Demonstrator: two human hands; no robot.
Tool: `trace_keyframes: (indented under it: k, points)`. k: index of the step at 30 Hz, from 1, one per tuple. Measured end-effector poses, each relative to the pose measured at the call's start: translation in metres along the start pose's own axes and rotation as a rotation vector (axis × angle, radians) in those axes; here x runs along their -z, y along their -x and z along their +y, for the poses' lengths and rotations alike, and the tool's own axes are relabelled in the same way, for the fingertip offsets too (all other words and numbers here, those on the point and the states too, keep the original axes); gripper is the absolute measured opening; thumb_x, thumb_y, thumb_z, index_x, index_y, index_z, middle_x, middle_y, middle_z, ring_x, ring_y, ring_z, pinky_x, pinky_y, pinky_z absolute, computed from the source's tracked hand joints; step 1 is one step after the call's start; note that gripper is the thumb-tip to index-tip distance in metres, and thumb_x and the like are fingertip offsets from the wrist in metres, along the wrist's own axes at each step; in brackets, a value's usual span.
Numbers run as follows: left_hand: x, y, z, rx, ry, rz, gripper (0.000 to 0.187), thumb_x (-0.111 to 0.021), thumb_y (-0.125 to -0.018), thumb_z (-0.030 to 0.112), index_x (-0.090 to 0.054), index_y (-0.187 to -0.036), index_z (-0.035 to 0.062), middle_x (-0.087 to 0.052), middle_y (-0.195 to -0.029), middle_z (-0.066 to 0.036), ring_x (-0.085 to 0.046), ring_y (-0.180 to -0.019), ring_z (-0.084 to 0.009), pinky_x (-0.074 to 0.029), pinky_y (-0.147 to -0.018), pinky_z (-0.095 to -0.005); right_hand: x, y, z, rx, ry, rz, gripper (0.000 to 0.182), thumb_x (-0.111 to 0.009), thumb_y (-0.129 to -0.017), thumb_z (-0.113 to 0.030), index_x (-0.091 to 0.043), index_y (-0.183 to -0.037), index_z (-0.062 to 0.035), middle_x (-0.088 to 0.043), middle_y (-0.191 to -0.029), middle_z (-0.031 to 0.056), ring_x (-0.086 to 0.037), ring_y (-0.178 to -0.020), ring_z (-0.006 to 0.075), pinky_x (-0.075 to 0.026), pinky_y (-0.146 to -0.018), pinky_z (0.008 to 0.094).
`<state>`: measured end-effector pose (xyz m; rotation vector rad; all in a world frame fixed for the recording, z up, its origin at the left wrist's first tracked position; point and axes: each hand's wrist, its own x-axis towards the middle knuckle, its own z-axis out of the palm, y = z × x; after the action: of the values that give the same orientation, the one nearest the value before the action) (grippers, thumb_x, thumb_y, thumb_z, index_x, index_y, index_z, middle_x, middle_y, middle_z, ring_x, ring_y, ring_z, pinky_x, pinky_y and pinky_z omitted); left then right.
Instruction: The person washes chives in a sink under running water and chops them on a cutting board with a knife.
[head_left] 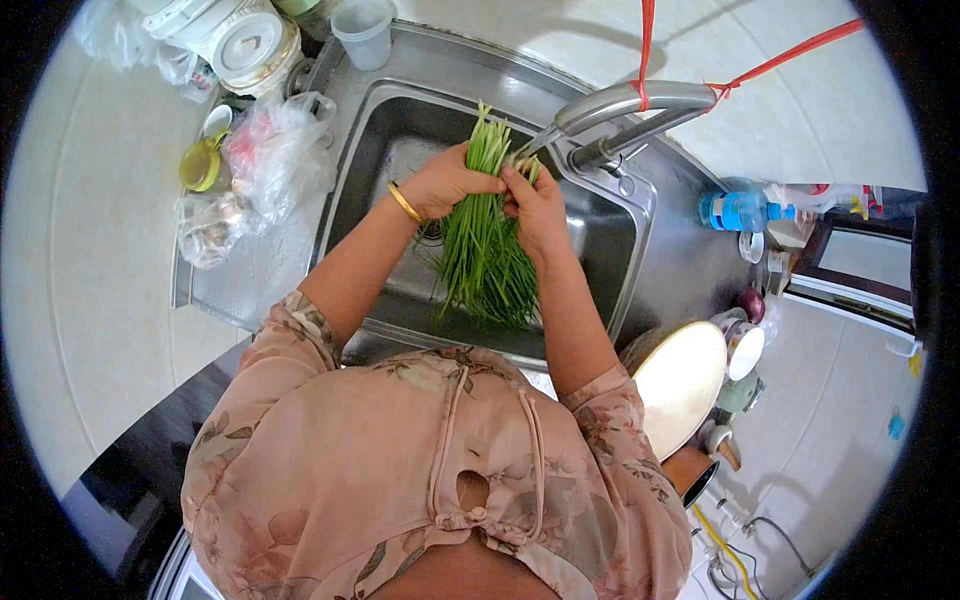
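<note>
A thick bunch of long green chives [485, 255] hangs over the sink [400, 285], pale stem ends up and leaves down into the basin. Wrapped around its upper part is my left hand [450, 182], with a gold bangle on the wrist. My right hand [537, 205] pinches stems at the bunch's right side, thumb close to my left thumb. Just above my right hand is the spout of the faucet [590, 108], and water appears to run from it onto the stem ends. The leaf tips partly hide the basin floor.
Red cords [646, 60] are tied to the faucet. Left of the basin lie clear plastic bags [275, 160] and a yellow-green cup [203, 165]; a plastic tub [363, 35] stands behind. On the right are a blue-labelled bottle [735, 210] and a large round board [682, 388].
</note>
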<state>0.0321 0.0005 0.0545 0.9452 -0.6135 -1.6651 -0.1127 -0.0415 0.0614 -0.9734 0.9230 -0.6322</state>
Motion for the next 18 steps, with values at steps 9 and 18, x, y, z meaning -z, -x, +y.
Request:
trace_keyframes:
  k: [9,18]
  points:
    - [-0.002,-0.001,0.0,0.073,0.088,-0.036,0.033,-0.067,-0.069,0.003,-0.057,-0.1,-0.0005,-0.06,-0.095,-0.007,-0.058,-0.084,-0.0149,-0.047,-0.073,-0.0279,-0.008,-0.001,-0.015,0.194,0.002,0.159,0.011,-0.052,-0.085,-0.016,-0.049,-0.085,-0.0055,-0.05,-0.07,-0.0005,-0.045,-0.056,0.0093,-0.037,-0.052,0.0225]
    - [0.003,0.0,-0.005,0.087,0.155,0.075,0.03,-0.064,-0.073,0.006,-0.056,-0.101,0.0017,-0.06,-0.092,-0.006,-0.058,-0.08,-0.0154,-0.048,-0.071,-0.0297,-0.01,-0.003,-0.013,0.056,0.063,0.108,0.011,-0.06,-0.08,-0.013,-0.06,-0.085,-0.0028,-0.048,-0.06,-0.0026,-0.037,-0.047,0.0061,-0.03,-0.045,0.0214]
